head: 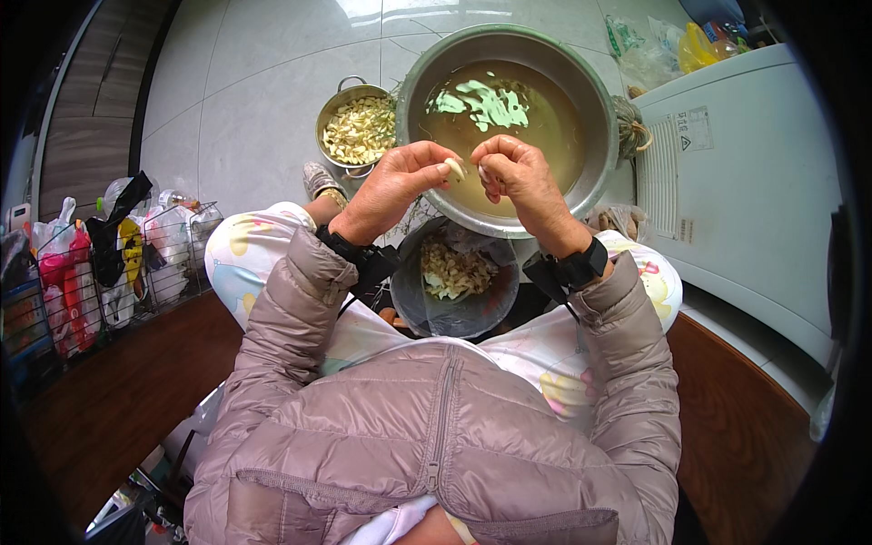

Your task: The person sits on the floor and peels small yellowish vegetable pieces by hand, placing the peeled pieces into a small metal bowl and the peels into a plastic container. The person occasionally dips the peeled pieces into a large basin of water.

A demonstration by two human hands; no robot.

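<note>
My left hand (pixel 402 184) pinches a pale peeled garlic clove (pixel 455 168) between thumb and fingertips. Close to it on the right is my right hand (pixel 516 174), its fingers curled around something small and whitish that I cannot make out. Both hands are over the near part of a large metal basin (pixel 593 75) of cloudy brownish water. A two-handled metal pot (pixel 325 117) full of pale cloves stands left of the basin. Below my hands, between my legs, a plastic-lined bin (pixel 409 293) holds peelings (pixel 458 269).
A white appliance (pixel 742 163) stands on the right, with plastic bags (pixel 644 51) beyond it. At the left is a wire rack (pixel 160 266) filled with bags and bottles. A netted bundle (pixel 627 129) touches the basin's right side. Dry stems lie around the basin on the tiled floor (pixel 272 116).
</note>
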